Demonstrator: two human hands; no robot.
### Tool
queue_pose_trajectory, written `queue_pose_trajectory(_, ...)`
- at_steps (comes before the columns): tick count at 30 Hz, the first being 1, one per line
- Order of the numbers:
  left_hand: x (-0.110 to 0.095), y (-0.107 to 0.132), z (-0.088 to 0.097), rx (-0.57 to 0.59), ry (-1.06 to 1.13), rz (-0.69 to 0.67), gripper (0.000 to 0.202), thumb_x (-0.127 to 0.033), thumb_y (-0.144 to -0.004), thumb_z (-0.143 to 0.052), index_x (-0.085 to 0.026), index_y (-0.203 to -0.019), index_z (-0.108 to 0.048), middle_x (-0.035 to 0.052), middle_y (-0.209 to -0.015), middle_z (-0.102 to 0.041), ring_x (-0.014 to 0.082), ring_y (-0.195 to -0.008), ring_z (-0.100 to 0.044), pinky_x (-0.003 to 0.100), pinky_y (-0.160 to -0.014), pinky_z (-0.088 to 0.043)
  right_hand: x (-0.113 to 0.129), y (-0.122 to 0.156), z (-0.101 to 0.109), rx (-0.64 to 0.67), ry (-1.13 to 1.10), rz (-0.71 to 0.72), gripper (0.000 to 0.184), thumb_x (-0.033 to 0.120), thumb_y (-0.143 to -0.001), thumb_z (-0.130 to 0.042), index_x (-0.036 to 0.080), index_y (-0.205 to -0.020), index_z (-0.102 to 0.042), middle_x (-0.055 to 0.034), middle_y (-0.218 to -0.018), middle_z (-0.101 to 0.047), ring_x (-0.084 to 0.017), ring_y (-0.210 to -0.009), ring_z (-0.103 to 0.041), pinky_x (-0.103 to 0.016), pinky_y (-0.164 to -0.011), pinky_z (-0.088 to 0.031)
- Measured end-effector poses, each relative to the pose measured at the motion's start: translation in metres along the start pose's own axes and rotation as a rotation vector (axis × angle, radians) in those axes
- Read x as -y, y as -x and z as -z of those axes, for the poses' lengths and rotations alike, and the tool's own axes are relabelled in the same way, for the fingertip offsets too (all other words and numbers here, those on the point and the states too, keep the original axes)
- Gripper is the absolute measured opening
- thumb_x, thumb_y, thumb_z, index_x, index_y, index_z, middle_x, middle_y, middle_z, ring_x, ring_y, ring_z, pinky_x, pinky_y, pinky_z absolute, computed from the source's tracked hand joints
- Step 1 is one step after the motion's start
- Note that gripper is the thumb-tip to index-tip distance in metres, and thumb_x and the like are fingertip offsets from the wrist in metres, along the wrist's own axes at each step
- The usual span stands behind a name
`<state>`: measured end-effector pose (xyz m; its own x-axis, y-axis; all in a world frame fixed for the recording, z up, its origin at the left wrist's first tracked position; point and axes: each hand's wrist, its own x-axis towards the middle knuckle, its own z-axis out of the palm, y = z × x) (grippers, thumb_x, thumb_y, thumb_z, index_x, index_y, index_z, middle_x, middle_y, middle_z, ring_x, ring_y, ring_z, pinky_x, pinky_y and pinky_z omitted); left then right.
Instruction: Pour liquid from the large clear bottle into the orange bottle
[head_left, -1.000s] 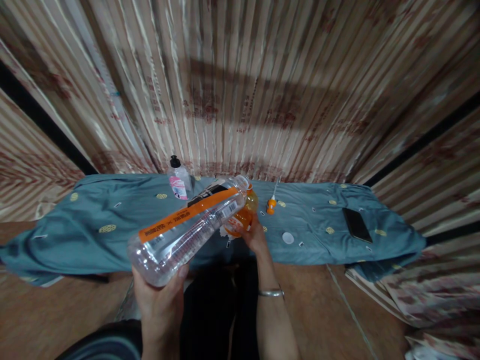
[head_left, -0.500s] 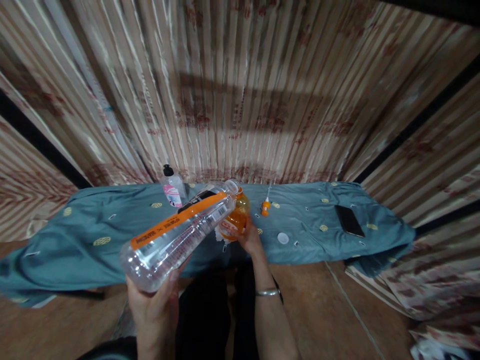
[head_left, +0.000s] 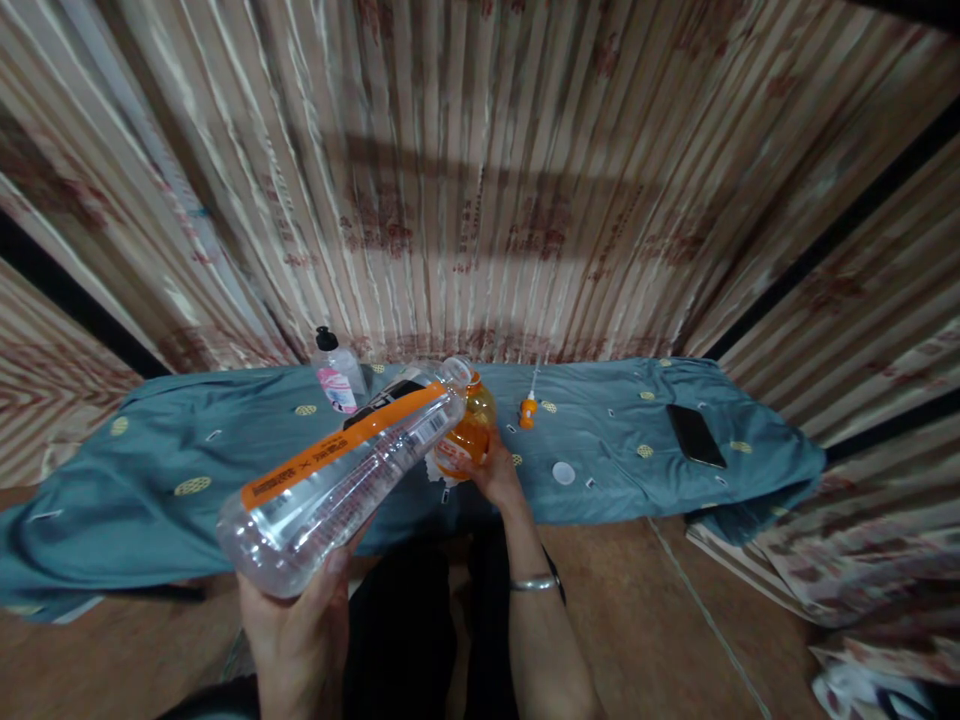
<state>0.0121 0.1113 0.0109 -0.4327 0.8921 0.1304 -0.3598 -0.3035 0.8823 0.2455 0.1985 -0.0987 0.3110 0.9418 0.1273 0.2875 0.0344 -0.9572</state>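
My left hand (head_left: 300, 615) is wrapped round the base of a large clear plastic bottle (head_left: 349, 475) with an orange and black label. The bottle tilts up and to the right, its open mouth just above the neck of an orange bottle (head_left: 466, 440). Around that orange bottle, which stands roughly upright at the cloth's front part, my right hand (head_left: 495, 470) is closed. Whether any liquid passes between the two mouths I cannot tell. An orange pump top (head_left: 528, 412) with a clear tube lies to the right, near a round white cap (head_left: 562, 473).
A clear bottle with a black pump and pink label (head_left: 337, 375) stands at the back left. Toward the right lies a dark phone (head_left: 696, 435). A blue-green patterned cloth (head_left: 622, 490) covers the narrow table; a striped curtain (head_left: 465, 180) hangs behind.
The clear bottle's base and my left hand have shifted slightly left and down. Its mouth has moved a little left, still above the orange bottle. The whole view has shifted slightly.
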Motion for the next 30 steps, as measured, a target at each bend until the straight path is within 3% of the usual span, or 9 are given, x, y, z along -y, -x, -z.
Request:
queue_pose_trajectory(5, -0.003, 0.002, -0.006, -0.03, 0.014, 0.005, 0.076, -0.036, -0.053, -0.111, -0.024, -0.123, -0.084, 0.0147, -0.153, -0.071, 0.049, -0.15, -0.06, 0.058, -0.104, -0.068, 0.003, 0.001, 0.001, 0.017, 0.016, 0.014, 0.06, 0.038, -0.078, -0.094, 0.026, -0.128, -0.063, -0.0103, -0.122, -0.086, -0.037, -0.123, -0.082, -0.052, -0.107, -0.066)
queue_pose_trajectory(10, -0.008, 0.005, -0.012, -0.082, 0.008, 0.021, 0.083, -0.042, -0.047, -0.112, -0.027, -0.123, -0.082, 0.0116, -0.152, -0.072, 0.0472, -0.148, -0.062, 0.063, -0.111, -0.063, 0.002, 0.002, 0.001, 0.01, -0.002, -0.008, 0.064, 0.041, -0.076, -0.094, 0.026, -0.129, -0.062, -0.0104, -0.122, -0.085, -0.037, -0.121, -0.082, -0.052, -0.105, -0.067)
queue_pose_trajectory(15, -0.008, 0.004, -0.01, -0.09, -0.043, 0.041, 0.082, -0.044, -0.047, -0.112, -0.025, -0.119, -0.079, 0.0117, -0.131, -0.079, 0.0455, -0.133, -0.072, 0.073, -0.119, -0.053, 0.003, 0.003, 0.004, 0.048, -0.045, -0.018, 0.069, 0.046, -0.074, -0.095, 0.025, -0.131, -0.062, -0.0108, -0.127, -0.085, -0.038, -0.123, -0.082, -0.055, -0.109, -0.066)
queue_pose_trajectory(19, -0.005, 0.004, -0.008, -0.106, -0.048, 0.037, 0.082, -0.045, -0.047, -0.111, -0.022, -0.119, -0.079, 0.0105, -0.111, -0.079, 0.0436, -0.119, -0.076, 0.077, -0.119, -0.05, 0.003, 0.003, 0.005, 0.039, -0.029, -0.03, 0.071, 0.041, -0.072, -0.097, 0.024, -0.132, -0.062, -0.0118, -0.129, -0.086, -0.038, -0.124, -0.082, -0.054, -0.111, -0.064)
queue_pose_trajectory(24, -0.001, 0.003, 0.0, -0.058, -0.06, 0.047, 0.079, -0.04, -0.052, -0.11, -0.024, -0.123, -0.079, 0.0072, -0.109, -0.078, 0.0338, -0.101, -0.078, 0.072, -0.117, -0.054, 0.0, 0.004, 0.003, 0.023, 0.0, -0.015, 0.067, 0.037, -0.076, -0.096, 0.027, -0.134, -0.065, -0.0099, -0.131, -0.086, -0.037, -0.124, -0.083, -0.053, -0.109, -0.066)
queue_pose_trajectory(30, -0.001, 0.002, 0.0, -0.085, -0.045, 0.05, 0.083, -0.042, -0.047, -0.112, -0.024, -0.121, -0.079, 0.0065, -0.107, -0.078, 0.0332, -0.101, -0.077, 0.074, -0.116, -0.054, -0.001, 0.003, 0.002, 0.016, 0.024, -0.032, 0.065, 0.035, -0.076, -0.096, 0.025, -0.132, -0.065, -0.0122, -0.131, -0.086, -0.039, -0.125, -0.082, -0.055, -0.11, -0.066)
